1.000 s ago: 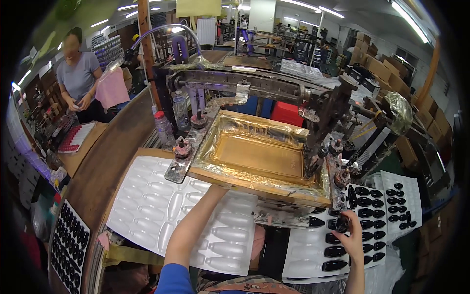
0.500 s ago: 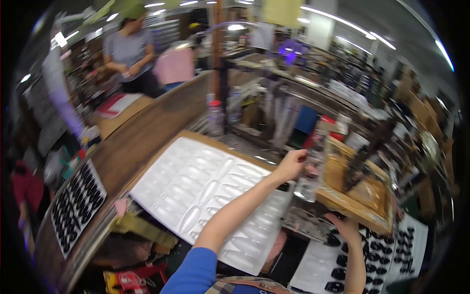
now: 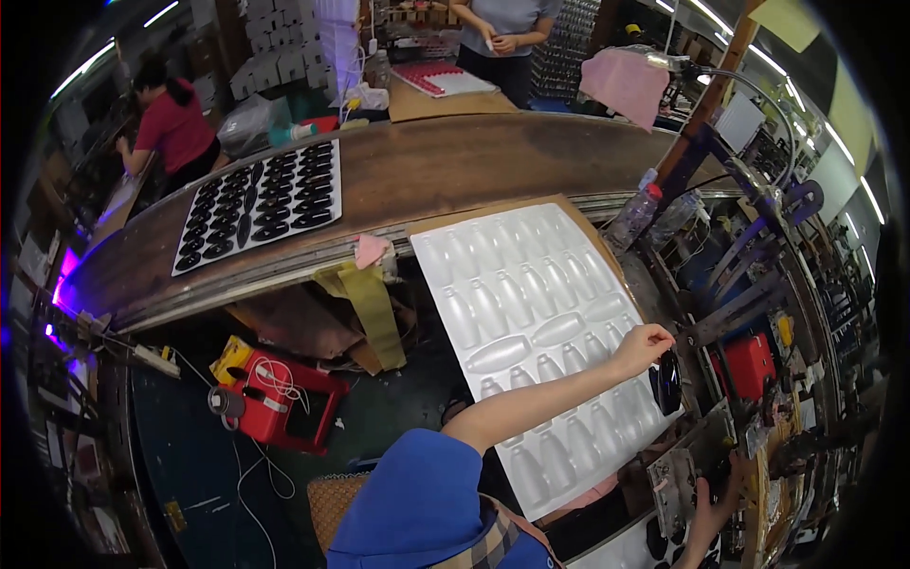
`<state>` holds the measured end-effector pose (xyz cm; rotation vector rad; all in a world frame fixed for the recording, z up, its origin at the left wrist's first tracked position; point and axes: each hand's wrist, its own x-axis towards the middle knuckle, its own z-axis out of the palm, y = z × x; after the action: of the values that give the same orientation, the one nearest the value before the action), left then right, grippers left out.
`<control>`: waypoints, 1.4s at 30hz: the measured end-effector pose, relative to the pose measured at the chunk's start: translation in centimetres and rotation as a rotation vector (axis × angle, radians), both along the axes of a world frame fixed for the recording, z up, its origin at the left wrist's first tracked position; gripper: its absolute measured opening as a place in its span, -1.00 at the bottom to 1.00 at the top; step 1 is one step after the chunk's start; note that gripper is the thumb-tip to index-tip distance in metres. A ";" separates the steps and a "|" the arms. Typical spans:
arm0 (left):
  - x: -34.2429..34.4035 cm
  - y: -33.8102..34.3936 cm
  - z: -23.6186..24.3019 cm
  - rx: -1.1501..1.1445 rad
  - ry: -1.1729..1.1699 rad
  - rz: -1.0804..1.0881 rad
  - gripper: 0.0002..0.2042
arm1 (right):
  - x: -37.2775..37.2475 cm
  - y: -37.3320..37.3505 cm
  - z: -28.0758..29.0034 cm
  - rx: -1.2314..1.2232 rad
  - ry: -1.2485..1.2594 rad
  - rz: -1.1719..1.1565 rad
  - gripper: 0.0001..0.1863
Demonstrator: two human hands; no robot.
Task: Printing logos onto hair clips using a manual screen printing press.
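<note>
My left hand [image 3: 646,349] is closed in a pinch at the upper end of a glossy black bottle-shaped piece [image 3: 667,385]. The piece is over the right edge of a white moulded tray [image 3: 493,327] with rows of bottle-shaped forms. Lower right, my right hand [image 3: 716,512] has its thumb and fingers apart, beside a metal fixture [image 3: 675,488] and the edge of a wooden frame [image 3: 755,503]. Part of its fingers is hard to make out against the frame. Below, partly cut off, lies another white tray [image 3: 616,552] with black pieces.
On the curved brown belt [image 3: 417,156] rests a sheet of black pieces [image 3: 261,204]. A red-capped bottle [image 3: 637,213] stands beyond the tray. A red case [image 3: 294,398] with a cable is low at left. One person [image 3: 502,38] stands across the belt, another [image 3: 175,128] at far left.
The view has swung left, so the belt and tray show more fully. My left hand has come from the fixture to the tray's right edge with the black piece. My right hand stays by the wooden frame.
</note>
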<state>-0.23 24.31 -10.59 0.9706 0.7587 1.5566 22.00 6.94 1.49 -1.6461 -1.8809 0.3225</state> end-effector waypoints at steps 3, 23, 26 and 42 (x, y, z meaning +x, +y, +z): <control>-0.1 -0.2 -0.6 -0.017 -0.023 0.000 -0.88 | -0.1 0.0 -0.2 -0.015 -0.105 -0.044 -0.41; -1.8 -1.7 -1.3 -0.085 0.135 -0.093 -0.84 | 0.9 -2.1 0.1 -0.264 -0.059 -0.179 -0.44; -0.8 -2.4 -0.6 -0.141 0.238 -0.132 -0.83 | 2.2 -3.2 -0.5 0.003 -0.092 -0.169 -0.40; 1.9 -2.2 -4.8 0.070 0.677 0.068 -0.86 | 5.3 -11.1 0.7 -0.012 0.024 -0.258 -0.54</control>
<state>1.63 22.10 -15.41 1.5674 1.2151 1.3118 27.31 -4.13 2.23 -1.8582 -1.6276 0.2450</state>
